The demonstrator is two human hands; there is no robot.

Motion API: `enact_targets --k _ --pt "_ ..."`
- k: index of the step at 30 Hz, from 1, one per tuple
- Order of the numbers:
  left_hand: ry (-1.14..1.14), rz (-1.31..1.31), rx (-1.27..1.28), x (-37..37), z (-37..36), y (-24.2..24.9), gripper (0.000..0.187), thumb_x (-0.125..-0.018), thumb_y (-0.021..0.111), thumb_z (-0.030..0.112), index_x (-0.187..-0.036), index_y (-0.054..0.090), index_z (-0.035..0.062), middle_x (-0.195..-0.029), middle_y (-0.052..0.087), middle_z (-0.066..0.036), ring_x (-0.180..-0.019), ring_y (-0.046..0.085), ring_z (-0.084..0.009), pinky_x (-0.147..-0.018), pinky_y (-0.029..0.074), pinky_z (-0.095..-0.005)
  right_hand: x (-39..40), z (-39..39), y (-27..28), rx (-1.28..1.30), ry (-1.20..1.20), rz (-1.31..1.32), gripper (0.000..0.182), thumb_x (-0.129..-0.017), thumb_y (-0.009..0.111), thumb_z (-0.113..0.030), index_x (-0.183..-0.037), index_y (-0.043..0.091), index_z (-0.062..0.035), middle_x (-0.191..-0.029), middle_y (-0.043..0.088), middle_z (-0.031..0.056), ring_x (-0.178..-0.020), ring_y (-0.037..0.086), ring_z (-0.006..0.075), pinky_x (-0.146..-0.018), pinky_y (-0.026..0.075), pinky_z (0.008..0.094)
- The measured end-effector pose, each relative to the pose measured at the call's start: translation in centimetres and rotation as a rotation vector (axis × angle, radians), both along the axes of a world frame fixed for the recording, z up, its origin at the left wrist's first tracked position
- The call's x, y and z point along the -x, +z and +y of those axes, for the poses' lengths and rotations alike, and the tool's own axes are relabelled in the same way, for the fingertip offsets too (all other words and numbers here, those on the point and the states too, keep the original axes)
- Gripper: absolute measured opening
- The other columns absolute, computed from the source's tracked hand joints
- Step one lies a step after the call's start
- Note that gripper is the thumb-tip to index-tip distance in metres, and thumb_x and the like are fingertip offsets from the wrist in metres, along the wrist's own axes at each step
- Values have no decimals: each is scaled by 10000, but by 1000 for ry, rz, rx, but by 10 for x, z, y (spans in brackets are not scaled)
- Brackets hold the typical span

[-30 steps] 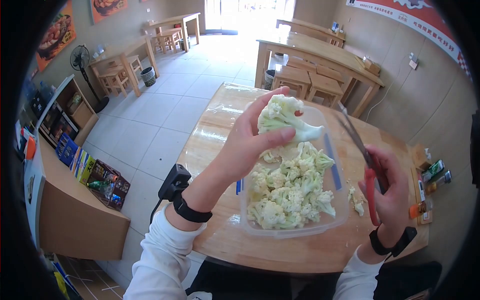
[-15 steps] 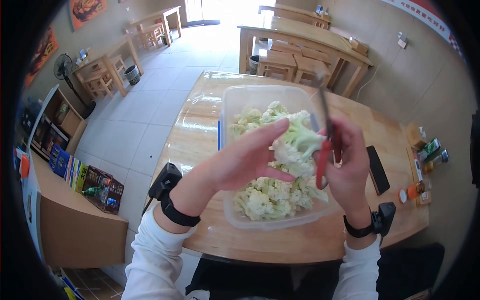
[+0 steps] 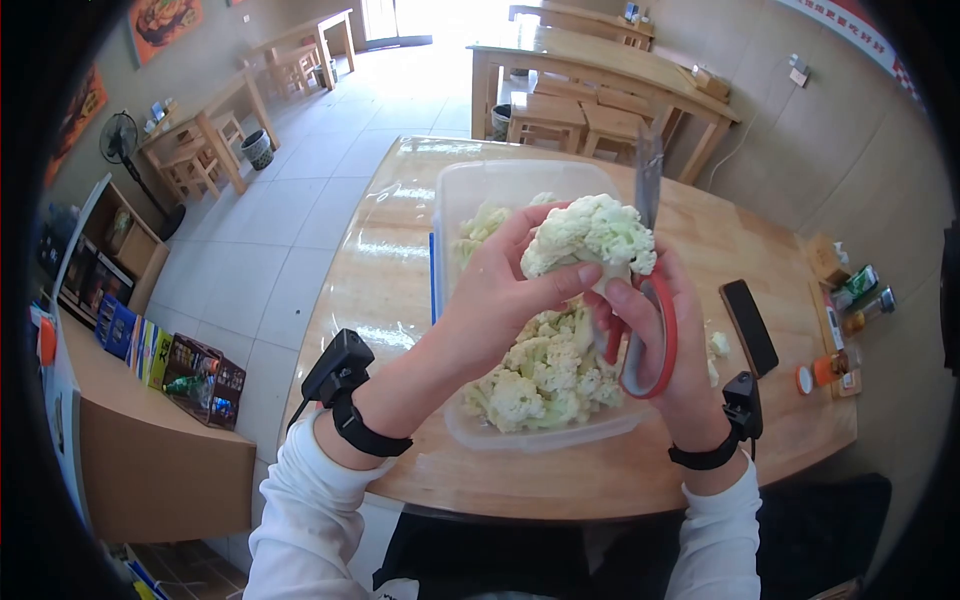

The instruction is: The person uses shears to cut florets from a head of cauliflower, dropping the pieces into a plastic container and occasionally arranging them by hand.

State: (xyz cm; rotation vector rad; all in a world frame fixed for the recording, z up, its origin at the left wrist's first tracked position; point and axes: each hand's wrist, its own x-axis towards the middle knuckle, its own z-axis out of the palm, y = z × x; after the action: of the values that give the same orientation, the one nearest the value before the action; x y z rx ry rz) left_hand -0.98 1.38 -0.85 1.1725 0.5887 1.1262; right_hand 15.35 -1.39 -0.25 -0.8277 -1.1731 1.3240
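My left hand (image 3: 500,290) is closed around a cauliflower floret (image 3: 588,235), thumb across its underside and fingers behind it, the white crown up and the stem down. My right hand (image 3: 688,350) is wrapped around the scissors (image 3: 649,185), fingers through the red handles, blades pointing up and away from me. My right thumb tip comes up just beside the stem; I cannot tell whether those fingertips are pinching it

Both hands and the floret are in the air over the plastic box (image 3: 500,180), where a heap of cut cauliflower (image 3: 545,380) fills the near part. The blades rise past the box's right rim, so their tips are out to the side of it. A blue clip (image 3: 434,285) hangs along its left side

On the tabletop (image 3: 580,480), a band of wood shows between the box and the near edge, and a glossy strip runs down to the left edge, with the tiled floor (image 3: 300,200) beyond. The far rim sits near the far edge. Rightward, my room is tighter: small scraps (image 3: 716,346) just beside my right hand, then a phone (image 3: 749,328), then an orange jar (image 3: 824,371) close to the wall (image 3: 870,220)
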Motion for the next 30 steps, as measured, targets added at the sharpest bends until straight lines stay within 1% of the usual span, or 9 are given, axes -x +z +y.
enact_targets --k 4,7,12,14,18,21,23,25,30 --pt "54 115 68 2 -3 4 550 -784 690 271 -1223 428 68 -1057 567 -37 -933 556 -108 -652 475 -234 -1 -3 1 -87 -102 -139 494 -822 661 -87 -1229 385 -41 -882 541 -2 -706 513 45 -572 423 173" --pt "92 132 21 2 -3 4 537 -785 689 300 -1197 437 65 -1053 567 -38 -912 563 -104 -629 481 -225 -2 -2 1 -44 -73 -80 494 -816 665 -78 -1225 389 -50 -876 518 -8 -725 506 40 -606 421 169" --pt "70 90 4 -1 -3 2 516 -786 698 261 -1179 435 56 -1046 557 -54 -911 572 -115 -655 499 -233 -1 0 -1 -114 -121 -45 516 -803 670 -43 -1228 377 -42 -929 544 23 -827 543 66 -703 469 197" --pt "44 79 -20 -2 -3 1 517 -786 702 244 -1180 428 51 -1046 553 -62 -912 574 -122 -666 507 -242 1 1 -1 -117 -104 -77 533 -798 665 -14 -1236 361 -32 -1003 562 61 -950 562 115 -812 478 236" --pt "42 71 -48 -3 -5 2 506 -783 714 188 -1157 407 41 -1040 551 -94 -913 582 -138 -709 523 -267 3 1 -6 -205 -119 -120 521 -791 670 -73 -1227 385 -38 -1059 545 52 -953 549 100 -788 468 222" --pt "69 110 -130 -4 -3 -3 495 -783 715 174 -1139 399 39 -1019 562 -105 -912 587 -145 -720 532 -272 3 1 -5 -264 -144 -185 531 -791 675 -68 -1229 376 -35 -1098 528 62 -1007 547 133 -849 460 255" --pt "93 129 -202 -4 -3 -4 487 -783 716 169 -1128 398 38 -1004 568 -107 -913 589 -149 -722 537 -273 2 1 -5 -293 -169 -229 564 -781 646 17 -1250 338 -30 -1086 546 90 -1003 557 145 -859 467 263" --pt "57 149 -142 -2 -6 -1 489 -789 711 155 -1173 421 67 -1046 555 -69 -943 565 -130 -720 518 -261 1 0 -5 -295 -155 -233 568 -777 636 23 -1254 333 -31 -1088 541 89 -1008 553 145 -862 463 263" --pt "19 127 -139 -1 -6 -1 496 -786 714 160 -1174 419 66 -1051 552 -69 -950 566 -138 -733 522 -262 -2 0 -7 -309 -106 -197 578 -772 623 22 -1263 322 -35 -1105 515 86 -1026 537 145 -874 451 267"
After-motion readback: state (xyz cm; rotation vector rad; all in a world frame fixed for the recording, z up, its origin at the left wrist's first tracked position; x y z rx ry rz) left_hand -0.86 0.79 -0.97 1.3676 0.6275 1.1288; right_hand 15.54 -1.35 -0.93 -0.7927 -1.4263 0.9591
